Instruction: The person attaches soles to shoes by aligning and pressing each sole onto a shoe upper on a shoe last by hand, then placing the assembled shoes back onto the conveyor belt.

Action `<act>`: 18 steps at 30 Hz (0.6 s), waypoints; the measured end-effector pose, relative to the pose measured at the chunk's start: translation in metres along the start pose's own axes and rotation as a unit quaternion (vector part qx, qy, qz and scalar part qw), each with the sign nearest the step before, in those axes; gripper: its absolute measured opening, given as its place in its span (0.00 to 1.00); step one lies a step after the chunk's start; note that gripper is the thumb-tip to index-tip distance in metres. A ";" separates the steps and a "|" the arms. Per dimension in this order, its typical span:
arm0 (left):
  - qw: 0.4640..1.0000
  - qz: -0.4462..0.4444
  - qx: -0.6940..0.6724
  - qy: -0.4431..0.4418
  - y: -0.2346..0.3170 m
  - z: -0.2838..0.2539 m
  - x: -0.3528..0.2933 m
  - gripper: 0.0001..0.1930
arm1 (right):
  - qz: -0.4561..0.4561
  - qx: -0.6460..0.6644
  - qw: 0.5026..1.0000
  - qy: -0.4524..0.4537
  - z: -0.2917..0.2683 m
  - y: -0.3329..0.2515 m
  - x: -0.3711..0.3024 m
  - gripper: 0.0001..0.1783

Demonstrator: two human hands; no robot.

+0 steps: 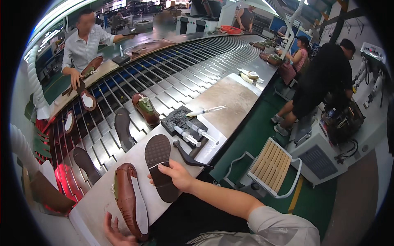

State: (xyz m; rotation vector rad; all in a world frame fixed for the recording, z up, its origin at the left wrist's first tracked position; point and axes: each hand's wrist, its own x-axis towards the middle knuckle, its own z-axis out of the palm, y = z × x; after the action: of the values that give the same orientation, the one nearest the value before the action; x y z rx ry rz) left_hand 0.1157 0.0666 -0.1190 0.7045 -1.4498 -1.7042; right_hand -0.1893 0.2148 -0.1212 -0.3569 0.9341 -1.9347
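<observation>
In my right hand [175,174] is a dark brown shoe sole [158,151], held upright with its patterned tread toward me. The thumb lies across its narrow waist and the fingers wrap behind it. A brown leather shoe [126,197] with green side panels and a white strip along its bottom lies on its side on the pale work board. My left hand [117,233] is beside the shoe's near end, fingers curved and apart; whether it touches the leather is hard to tell. Just right of the sole lies a black-headed hammer [186,155].
Syringes [192,134] rest on a dark block [180,121]. Along the slatted conveyor [164,78] sit loose soles [122,128] and another brown-green shoe [145,108]. A person across the belt handles a sole. A slatted chair [271,166] stands at right, with another person bending near a machine.
</observation>
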 end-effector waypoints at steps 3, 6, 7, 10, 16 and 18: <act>0.937 0.150 0.313 -0.051 0.032 0.068 -0.028 0.48 | 0.021 0.004 0.999 -0.034 -0.008 0.005 0.016 0.21; 0.943 0.127 0.305 0.042 0.025 0.069 -0.036 0.40 | 0.013 0.002 1.000 -0.022 0.006 0.002 0.018 0.19; 0.952 0.089 0.289 0.053 0.022 0.065 -0.040 0.45 | -0.004 -0.003 1.000 -0.011 0.008 -0.002 0.012 0.17; 0.922 0.031 0.386 -0.019 0.036 0.034 -0.033 0.38 | -0.041 -0.042 0.998 -0.011 0.011 -0.005 0.008 0.16; 0.857 0.224 0.463 0.003 0.094 0.003 0.003 0.32 | -0.015 -0.048 0.998 -0.027 0.005 0.001 0.015 0.16; 0.741 0.406 0.525 -0.097 0.114 0.022 0.007 0.32 | -0.017 -0.041 0.999 -0.028 0.003 -0.001 0.015 0.15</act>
State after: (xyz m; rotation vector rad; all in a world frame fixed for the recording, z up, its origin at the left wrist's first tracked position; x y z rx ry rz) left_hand 0.1176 0.0670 -0.0027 0.2905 -2.3838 -0.1719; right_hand -0.1959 0.2013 -0.1206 -0.4756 0.9790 -1.9114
